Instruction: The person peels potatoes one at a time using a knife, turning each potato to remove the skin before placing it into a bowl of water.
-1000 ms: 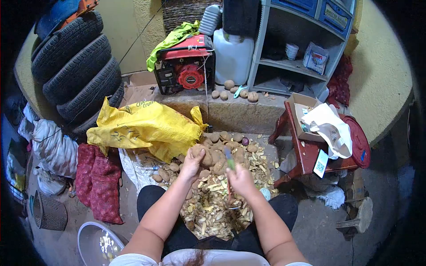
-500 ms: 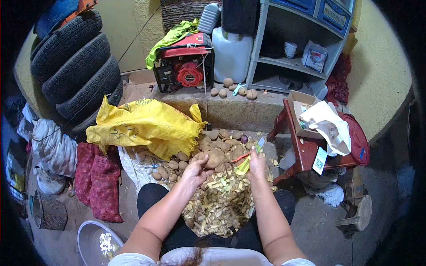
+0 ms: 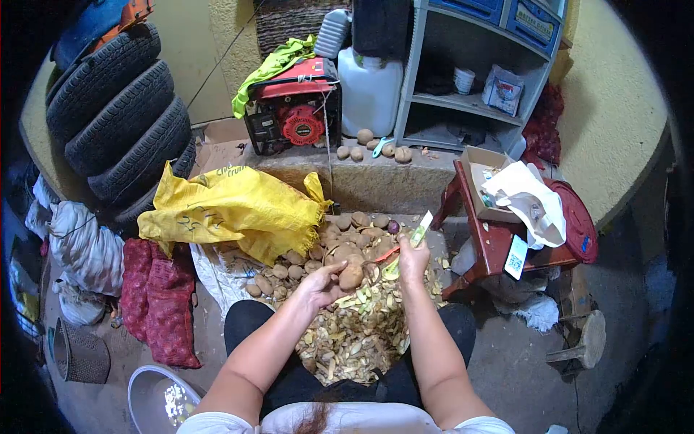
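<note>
Between my knees, on the floor: peel heap, loose and wide.
Left hand: fingers curled round one potato, held over the heap's far edge, just short of the pile.
Right hand: closed on the peeler, blade tipped up and away, apart from the potato.
Pile: unpeeled potatoes on the floor's far side, against the step.
Sack: yellow, slumped at the pile's left edge, touching it.
Bowl: floor's near left corner, a few pale pieces inside.
Stool: red, right of the pile, with a box and cloth on top.
Handling, as I judge it: lay the blade flat to the skin, stroke away from the holding fingers, turn the potato between strokes and keep it over the heap so the peel drops there.
</note>
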`<state>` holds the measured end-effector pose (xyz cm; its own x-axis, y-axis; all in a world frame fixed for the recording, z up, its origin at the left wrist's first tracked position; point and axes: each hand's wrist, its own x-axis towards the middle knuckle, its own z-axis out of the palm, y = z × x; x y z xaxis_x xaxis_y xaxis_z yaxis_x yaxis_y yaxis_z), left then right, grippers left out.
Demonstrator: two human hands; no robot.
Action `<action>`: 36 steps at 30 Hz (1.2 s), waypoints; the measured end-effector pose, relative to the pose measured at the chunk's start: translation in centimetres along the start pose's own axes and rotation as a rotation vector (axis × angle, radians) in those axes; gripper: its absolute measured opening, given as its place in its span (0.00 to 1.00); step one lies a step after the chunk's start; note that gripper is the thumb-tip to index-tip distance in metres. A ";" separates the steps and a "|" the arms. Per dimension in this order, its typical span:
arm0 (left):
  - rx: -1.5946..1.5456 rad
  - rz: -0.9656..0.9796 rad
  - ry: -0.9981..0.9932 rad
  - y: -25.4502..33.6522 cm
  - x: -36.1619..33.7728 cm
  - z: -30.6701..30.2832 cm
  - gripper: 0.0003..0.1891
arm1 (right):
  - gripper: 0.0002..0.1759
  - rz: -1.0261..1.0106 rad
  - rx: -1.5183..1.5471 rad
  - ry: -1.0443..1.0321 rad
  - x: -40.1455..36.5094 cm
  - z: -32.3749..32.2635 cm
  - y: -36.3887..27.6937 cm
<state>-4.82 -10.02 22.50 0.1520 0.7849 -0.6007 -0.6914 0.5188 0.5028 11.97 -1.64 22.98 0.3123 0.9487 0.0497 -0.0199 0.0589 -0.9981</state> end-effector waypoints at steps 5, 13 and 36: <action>-0.156 -0.079 -0.060 -1.1 1.8 -0.7 0.13 | 0.11 -0.158 -0.170 -0.068 -1.9 0.0 -2.3; -0.051 0.000 0.042 -2.5 2.4 0.6 0.17 | 0.12 -0.273 -0.252 -0.078 -3.0 0.7 -2.1; 0.376 0.169 -0.193 -3.6 -0.3 1.2 0.23 | 0.12 0.022 -0.370 -0.271 0.0 -1.8 -1.5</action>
<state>-1.52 -11.71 21.55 0.2129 0.8995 -0.3817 -0.4184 0.4369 0.7963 13.69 -2.33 24.44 0.0553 0.9984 -0.0131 0.3326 -0.0308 -0.9426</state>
